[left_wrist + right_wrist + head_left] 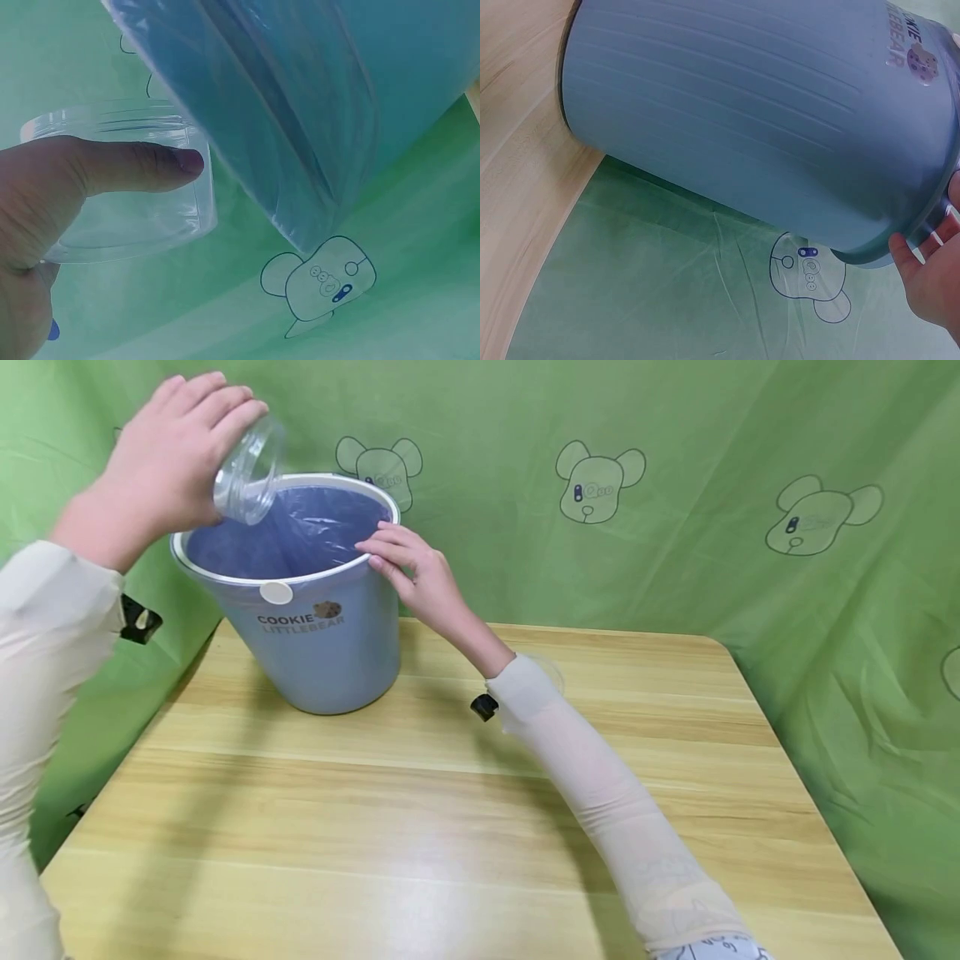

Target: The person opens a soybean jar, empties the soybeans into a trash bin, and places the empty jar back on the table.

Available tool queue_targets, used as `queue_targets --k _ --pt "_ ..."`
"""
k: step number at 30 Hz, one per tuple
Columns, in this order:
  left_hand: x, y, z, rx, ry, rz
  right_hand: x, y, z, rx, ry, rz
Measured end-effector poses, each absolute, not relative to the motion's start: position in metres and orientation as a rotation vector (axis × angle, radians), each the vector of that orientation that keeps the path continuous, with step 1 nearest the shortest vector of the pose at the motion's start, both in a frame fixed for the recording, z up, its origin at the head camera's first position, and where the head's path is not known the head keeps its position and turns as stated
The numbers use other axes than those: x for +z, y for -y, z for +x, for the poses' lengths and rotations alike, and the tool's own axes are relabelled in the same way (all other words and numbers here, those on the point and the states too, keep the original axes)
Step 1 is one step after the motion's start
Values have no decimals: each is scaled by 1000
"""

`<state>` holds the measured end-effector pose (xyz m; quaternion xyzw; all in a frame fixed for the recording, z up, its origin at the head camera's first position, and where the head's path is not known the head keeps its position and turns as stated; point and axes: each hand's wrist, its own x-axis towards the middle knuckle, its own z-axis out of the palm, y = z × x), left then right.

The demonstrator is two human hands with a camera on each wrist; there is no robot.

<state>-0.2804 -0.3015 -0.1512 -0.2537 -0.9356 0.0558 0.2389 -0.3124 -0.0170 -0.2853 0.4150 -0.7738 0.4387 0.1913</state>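
My left hand (176, 452) holds a clear plastic jar (249, 477), tilted with its mouth toward the bin opening. In the left wrist view the thumb (142, 166) lies along the jar's see-through side, and nothing can be seen inside. Below the jar stands a blue trash bin (322, 652), upright, with a white rim and "COOKIE LITTLEBEAR" lettering. A bluish plastic bag (315, 522) lines it; the bottom is hidden. At the bin's right side my right hand (423, 572) grips the rim, thumb outside and fingers over the edge.
The bin stands on the far left of a wood-grain table (360, 835). Behind the right wrist, a clear round thing (553, 670), partly hidden, lies on the tabletop. Green cloth (495, 485) with bear drawings hangs around the table. Each wrist carries a black clip (484, 707).
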Motion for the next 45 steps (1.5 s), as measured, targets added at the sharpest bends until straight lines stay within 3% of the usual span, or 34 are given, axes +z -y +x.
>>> queue_targets --k 11,35,45 --pt "-152 290 -280 90 2245 -774 -286 15 -312 1235 2179 1159" --pt "-161 195 -237 -433 1988 -250 -280 -1 -309 1063 2286 1161" --pt "-190 167 -236 -702 1853 -382 -280 -43 -313 1068 2319 1099"
